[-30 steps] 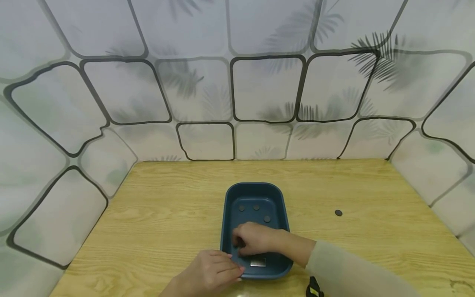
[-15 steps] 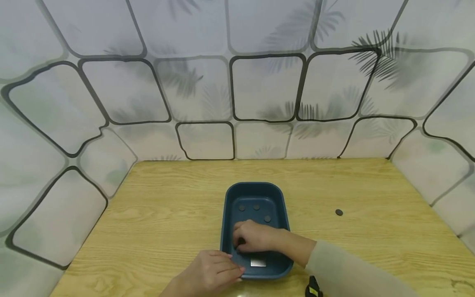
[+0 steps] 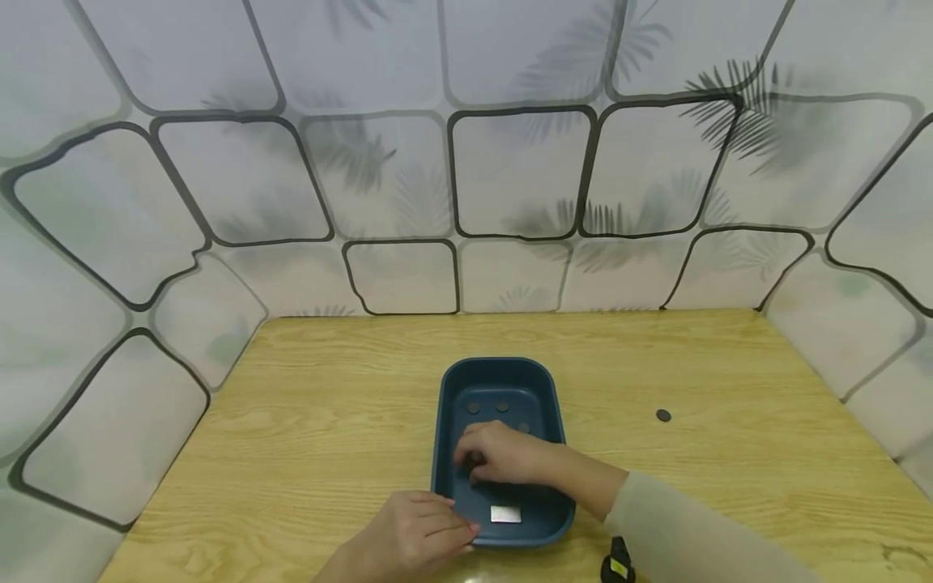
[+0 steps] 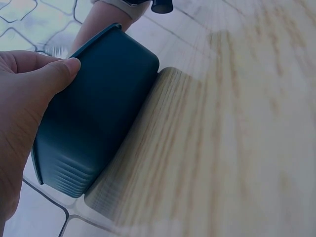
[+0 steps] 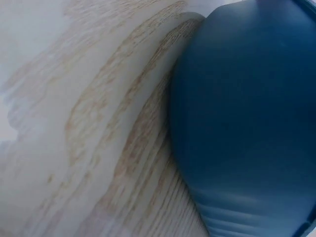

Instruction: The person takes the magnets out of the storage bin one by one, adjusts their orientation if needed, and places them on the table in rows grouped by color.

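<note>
Yellowish wood grain covers the desk, and pale wall with dark rounded outlines and leaf shapes closes three sides. Blue tray lies on its near middle. The left hand pinches the tray's near left corner; the right hand is inside with fingers curled, and I cannot tell whether they hold something. It partly covers one of three dark discs. Beside the sleeve, a black object is cut off.
</note>
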Action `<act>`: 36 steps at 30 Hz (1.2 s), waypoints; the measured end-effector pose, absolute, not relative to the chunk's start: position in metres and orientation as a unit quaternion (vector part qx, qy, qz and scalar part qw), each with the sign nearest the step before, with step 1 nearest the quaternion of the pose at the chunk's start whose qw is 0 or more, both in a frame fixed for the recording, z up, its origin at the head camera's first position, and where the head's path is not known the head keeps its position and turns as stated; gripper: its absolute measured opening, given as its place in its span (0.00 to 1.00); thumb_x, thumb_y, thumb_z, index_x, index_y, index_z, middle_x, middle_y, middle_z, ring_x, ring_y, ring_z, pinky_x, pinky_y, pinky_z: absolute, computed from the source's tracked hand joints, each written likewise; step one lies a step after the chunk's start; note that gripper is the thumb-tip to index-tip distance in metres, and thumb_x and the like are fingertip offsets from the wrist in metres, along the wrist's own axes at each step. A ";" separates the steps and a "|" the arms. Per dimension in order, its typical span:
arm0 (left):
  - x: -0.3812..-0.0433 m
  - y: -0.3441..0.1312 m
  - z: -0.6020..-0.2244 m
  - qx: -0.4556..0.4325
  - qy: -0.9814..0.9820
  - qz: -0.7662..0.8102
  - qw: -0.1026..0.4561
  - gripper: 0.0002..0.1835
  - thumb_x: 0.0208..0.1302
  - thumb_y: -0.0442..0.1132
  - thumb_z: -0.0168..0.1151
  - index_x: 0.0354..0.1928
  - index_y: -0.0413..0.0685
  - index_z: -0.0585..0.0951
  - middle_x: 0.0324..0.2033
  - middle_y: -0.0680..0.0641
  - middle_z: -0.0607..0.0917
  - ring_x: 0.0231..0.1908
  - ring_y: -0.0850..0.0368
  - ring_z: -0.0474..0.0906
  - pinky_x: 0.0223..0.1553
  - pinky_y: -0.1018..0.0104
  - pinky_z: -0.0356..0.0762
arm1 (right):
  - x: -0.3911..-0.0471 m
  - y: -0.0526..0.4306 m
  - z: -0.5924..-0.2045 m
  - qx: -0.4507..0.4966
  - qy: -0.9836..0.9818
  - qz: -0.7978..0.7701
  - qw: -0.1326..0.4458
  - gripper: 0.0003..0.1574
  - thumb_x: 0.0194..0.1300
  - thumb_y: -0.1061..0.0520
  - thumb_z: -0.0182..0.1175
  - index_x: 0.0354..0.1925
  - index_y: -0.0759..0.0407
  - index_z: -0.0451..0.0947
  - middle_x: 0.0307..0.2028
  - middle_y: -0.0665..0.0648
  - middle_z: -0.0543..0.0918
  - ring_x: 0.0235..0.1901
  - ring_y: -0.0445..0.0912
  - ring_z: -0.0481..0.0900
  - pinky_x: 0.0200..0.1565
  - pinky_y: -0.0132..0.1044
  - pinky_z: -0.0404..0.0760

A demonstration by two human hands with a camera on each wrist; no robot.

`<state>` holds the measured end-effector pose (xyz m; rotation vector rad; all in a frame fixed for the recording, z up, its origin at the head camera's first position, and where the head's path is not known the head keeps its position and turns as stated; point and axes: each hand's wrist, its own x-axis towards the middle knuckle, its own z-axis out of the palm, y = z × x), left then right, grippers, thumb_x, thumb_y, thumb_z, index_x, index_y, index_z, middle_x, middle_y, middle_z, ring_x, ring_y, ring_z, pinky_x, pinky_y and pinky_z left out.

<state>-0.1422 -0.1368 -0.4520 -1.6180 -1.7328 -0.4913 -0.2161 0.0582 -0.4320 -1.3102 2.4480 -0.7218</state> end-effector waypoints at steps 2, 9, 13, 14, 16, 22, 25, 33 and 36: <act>-0.142 -0.137 -0.452 -0.625 -0.671 -0.191 0.351 0.05 0.56 0.39 0.69 0.34 0.47 0.87 0.27 0.55 0.87 0.31 0.70 0.83 0.39 0.73 0.81 | -0.216 0.059 -0.431 -0.457 0.845 -0.245 0.131 0.13 0.55 0.63 0.68 0.42 0.59 0.82 0.35 0.49 0.78 0.30 0.32 0.71 0.33 0.22 0.73; -0.142 -0.137 -0.453 -0.622 -0.677 -0.192 0.343 0.06 0.57 0.39 0.68 0.35 0.47 0.87 0.28 0.55 0.87 0.31 0.70 0.83 0.40 0.73 0.81 | -0.216 0.064 -0.432 -0.478 0.831 -0.265 0.108 0.13 0.55 0.58 0.69 0.40 0.59 0.83 0.33 0.49 0.81 0.30 0.30 0.73 0.33 0.19 0.73; -0.141 -0.137 -0.453 -0.622 -0.678 -0.193 0.340 0.05 0.58 0.39 0.67 0.35 0.47 0.87 0.28 0.55 0.87 0.31 0.70 0.83 0.40 0.73 0.81 | -0.216 0.067 -0.430 -0.494 0.813 -0.295 0.089 0.14 0.54 0.55 0.70 0.40 0.57 0.84 0.32 0.49 0.81 0.30 0.30 0.73 0.33 0.18 0.74; -0.142 -0.137 -0.452 -0.623 -0.677 -0.192 0.343 0.05 0.59 0.39 0.67 0.35 0.47 0.87 0.28 0.55 0.87 0.31 0.70 0.83 0.40 0.73 0.81 | -0.216 0.068 -0.428 -0.498 0.809 -0.301 0.083 0.14 0.54 0.55 0.70 0.40 0.57 0.84 0.31 0.49 0.80 0.30 0.30 0.72 0.33 0.18 0.74; -0.142 -0.136 -0.451 -0.624 -0.672 -0.190 0.350 0.05 0.59 0.39 0.66 0.34 0.47 0.87 0.27 0.55 0.87 0.30 0.70 0.83 0.40 0.73 0.81 | -0.216 0.070 -0.427 -0.504 0.803 -0.311 0.067 0.14 0.53 0.54 0.70 0.39 0.57 0.84 0.30 0.48 0.79 0.30 0.30 0.72 0.32 0.18 0.74; -0.142 -0.135 -0.449 -0.627 -0.662 -0.184 0.367 0.06 0.62 0.39 0.64 0.33 0.47 0.87 0.26 0.56 0.87 0.29 0.70 0.83 0.39 0.73 0.81 | -0.212 0.077 -0.419 -0.507 0.792 -0.337 0.037 0.15 0.53 0.54 0.70 0.40 0.59 0.84 0.29 0.50 0.78 0.29 0.30 0.72 0.31 0.19 0.75; -0.143 -0.135 -0.449 -0.626 -0.663 -0.180 0.369 0.07 0.63 0.40 0.63 0.33 0.47 0.87 0.27 0.56 0.87 0.29 0.70 0.83 0.39 0.73 0.81 | -0.212 0.081 -0.418 -0.506 0.788 -0.349 0.022 0.15 0.54 0.54 0.69 0.40 0.60 0.84 0.29 0.50 0.77 0.28 0.31 0.71 0.29 0.20 0.74; -0.141 -0.137 -0.454 -0.617 -0.683 -0.187 0.344 0.06 0.61 0.40 0.64 0.35 0.48 0.87 0.28 0.55 0.87 0.31 0.71 0.83 0.41 0.73 0.81 | -0.213 0.097 -0.418 -0.500 0.779 -0.378 -0.036 0.13 0.53 0.57 0.70 0.38 0.60 0.83 0.26 0.49 0.76 0.25 0.32 0.70 0.26 0.22 0.74; -0.141 -0.137 -0.454 -0.615 -0.684 -0.186 0.345 0.06 0.61 0.40 0.64 0.35 0.48 0.87 0.28 0.55 0.87 0.31 0.71 0.83 0.41 0.73 0.81 | -0.214 0.103 -0.417 -0.501 0.772 -0.388 -0.056 0.13 0.52 0.58 0.71 0.38 0.59 0.82 0.25 0.48 0.76 0.25 0.33 0.70 0.26 0.23 0.74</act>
